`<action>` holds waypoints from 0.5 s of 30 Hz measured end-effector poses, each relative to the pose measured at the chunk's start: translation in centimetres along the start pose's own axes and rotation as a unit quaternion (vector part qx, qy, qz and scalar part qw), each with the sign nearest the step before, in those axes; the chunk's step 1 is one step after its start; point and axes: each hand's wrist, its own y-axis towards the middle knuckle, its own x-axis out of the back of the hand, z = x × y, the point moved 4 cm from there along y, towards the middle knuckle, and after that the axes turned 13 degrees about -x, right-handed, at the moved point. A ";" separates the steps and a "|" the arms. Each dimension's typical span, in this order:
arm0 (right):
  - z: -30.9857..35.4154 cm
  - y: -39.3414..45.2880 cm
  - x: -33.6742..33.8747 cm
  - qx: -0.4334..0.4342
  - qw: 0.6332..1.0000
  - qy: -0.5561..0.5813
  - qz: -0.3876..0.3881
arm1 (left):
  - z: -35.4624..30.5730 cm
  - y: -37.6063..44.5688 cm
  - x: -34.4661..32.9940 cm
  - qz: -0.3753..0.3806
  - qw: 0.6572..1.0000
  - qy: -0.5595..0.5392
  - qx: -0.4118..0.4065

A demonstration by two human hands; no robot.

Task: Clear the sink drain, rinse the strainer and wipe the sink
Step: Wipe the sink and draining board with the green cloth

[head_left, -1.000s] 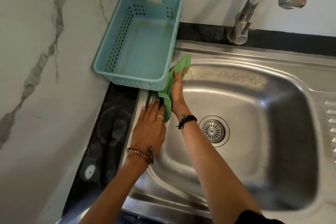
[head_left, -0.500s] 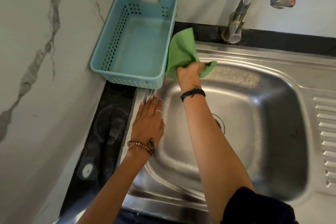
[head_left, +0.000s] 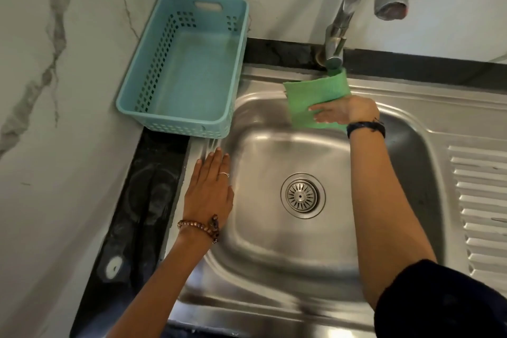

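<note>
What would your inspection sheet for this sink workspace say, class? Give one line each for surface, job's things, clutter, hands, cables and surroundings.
Surface: steel sink, basin bare.
Job's things: strainer seated in the drain; green cloth on the back rim, below the tap.
Clutter: empty blue basket on the left corner.
Hands: left hand flat on the left rim; right hand presses the cloth.
Cables: nothing seen.
Surroundings: marble wall.

Single head view, close above sink (head_left: 274, 269), facing forward-down toward back wall.
</note>
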 end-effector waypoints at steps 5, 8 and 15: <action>-3.1 -1.4 1.5 -0.006 0.940 0.339 -0.034 | -0.5 0.2 0.1 -0.002 1.000 -0.013 -0.013; -5.1 -2.2 1.3 0.014 0.920 0.384 -0.075 | -0.6 0.2 0.2 0.016 1.000 0.006 -0.016; -5.0 -5.2 -0.8 0.454 0.840 -0.218 -0.203 | -0.6 0.1 0.4 0.018 1.000 -0.011 -0.014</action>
